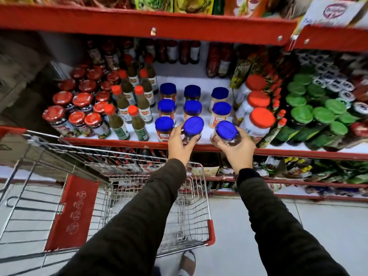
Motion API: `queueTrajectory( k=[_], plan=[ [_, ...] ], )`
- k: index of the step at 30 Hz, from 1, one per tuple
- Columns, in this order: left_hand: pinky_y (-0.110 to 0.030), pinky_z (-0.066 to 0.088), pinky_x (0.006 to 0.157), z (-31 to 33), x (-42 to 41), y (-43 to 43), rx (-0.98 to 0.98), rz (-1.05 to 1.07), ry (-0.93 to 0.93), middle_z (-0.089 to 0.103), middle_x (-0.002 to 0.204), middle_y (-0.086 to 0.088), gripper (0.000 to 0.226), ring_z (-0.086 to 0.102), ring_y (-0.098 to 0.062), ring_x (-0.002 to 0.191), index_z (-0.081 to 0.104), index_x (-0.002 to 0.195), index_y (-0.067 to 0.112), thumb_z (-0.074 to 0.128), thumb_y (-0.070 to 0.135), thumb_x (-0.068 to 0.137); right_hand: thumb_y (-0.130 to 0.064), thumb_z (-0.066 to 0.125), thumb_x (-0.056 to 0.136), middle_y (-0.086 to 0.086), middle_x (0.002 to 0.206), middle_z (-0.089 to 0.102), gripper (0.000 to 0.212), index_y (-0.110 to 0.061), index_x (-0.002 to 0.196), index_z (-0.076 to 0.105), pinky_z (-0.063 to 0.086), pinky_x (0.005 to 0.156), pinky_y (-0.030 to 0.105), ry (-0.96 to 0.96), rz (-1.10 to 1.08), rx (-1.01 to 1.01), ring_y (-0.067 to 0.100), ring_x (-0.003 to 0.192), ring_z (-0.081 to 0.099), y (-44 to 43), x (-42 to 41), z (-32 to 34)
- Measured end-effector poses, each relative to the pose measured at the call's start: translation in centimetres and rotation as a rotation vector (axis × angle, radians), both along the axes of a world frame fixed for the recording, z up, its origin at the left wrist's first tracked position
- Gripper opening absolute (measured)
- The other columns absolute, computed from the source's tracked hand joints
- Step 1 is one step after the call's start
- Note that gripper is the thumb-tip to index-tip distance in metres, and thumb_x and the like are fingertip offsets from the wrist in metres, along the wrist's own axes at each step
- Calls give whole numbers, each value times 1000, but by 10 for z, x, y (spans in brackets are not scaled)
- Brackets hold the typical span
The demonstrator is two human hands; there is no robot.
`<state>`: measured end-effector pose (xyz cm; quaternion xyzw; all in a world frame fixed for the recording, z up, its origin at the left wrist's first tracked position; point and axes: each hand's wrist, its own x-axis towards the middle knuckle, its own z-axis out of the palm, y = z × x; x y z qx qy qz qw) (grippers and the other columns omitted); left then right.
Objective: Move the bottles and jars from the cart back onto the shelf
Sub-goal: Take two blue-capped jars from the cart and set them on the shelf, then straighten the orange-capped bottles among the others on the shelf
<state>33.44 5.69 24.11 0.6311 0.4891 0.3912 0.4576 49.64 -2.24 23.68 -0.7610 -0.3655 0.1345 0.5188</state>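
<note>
Head camera shows us both hands at the front edge of the red shelf (123,142). We see the left hand (180,143) closed around a blue-lidded jar (193,127) in the middle column, at the front of the shelf. The right hand (238,147) grips a second blue-lidded jar (226,130), tilted, over the shelf edge in the right column. Seven more blue-lidded jars (167,106) stand in rows behind and beside them. The wire cart (199,206) is below our arms, beside the shelf.

Blue-lidded jar (193,127) in each hand (180,145)
</note>
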Motion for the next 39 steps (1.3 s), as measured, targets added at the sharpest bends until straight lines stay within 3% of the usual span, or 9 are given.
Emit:
queueTrajectory(
  k=[8,14,17,22,25,29,33,37,39],
  plan=[
    [-38,45,112,-24,24,28,-105,14,97,56,139,-13,61,54,-24,127,50,141,7,75,13,85,-25,92,69,4,98,72,57,-6,118,69,49,83,25,-11,34,-100,24,93,70,33,23,-8],
    [-45,48,109,-24,28,29,-122,8,97,59,136,-13,60,58,-25,125,49,142,8,73,12,88,-19,89,76,2,108,72,60,-9,129,63,53,97,34,67,92,-154,19,101,67,36,22,-13],
    [-35,45,111,-21,23,22,-98,-14,103,58,137,-13,61,57,-22,126,45,147,9,69,11,90,-14,83,82,11,123,71,64,-7,139,55,49,104,35,25,106,-184,27,116,66,32,19,-10],
    [-34,41,116,-22,-4,1,-40,-39,102,42,155,-10,62,45,-21,140,37,153,13,62,20,96,-18,77,88,11,165,34,90,-11,160,23,30,126,43,-42,99,-142,25,153,33,15,-8,-2],
    [-13,37,108,-23,-30,-11,73,-35,122,42,155,-4,54,47,-14,135,40,151,22,55,27,100,-21,69,94,9,172,13,83,-11,160,21,22,129,45,-212,39,-132,25,160,14,8,-38,0],
    [-35,31,120,-18,-68,-15,199,-15,182,38,157,3,51,34,-8,144,37,150,31,48,34,101,-26,66,96,8,174,3,79,-13,161,22,11,131,52,-333,92,-165,29,162,0,17,-83,4],
    [-49,25,124,-13,-109,0,299,31,258,33,161,2,51,24,-17,153,36,152,21,46,30,103,-27,62,97,1,174,2,77,-20,161,21,9,130,56,-365,202,-137,27,162,-3,37,-126,11],
    [-50,22,125,-9,-150,24,345,97,256,29,162,2,53,18,-18,155,34,153,21,49,26,102,-35,61,98,1,174,8,72,-18,160,27,14,130,53,-315,287,-118,24,162,3,63,-167,22],
    [-38,21,126,-7,-167,36,344,129,226,26,163,2,54,17,-14,155,32,153,21,49,25,102,-36,64,97,1,173,14,73,-20,159,29,19,130,51,-266,342,-85,22,162,8,76,-184,26]
  ],
)
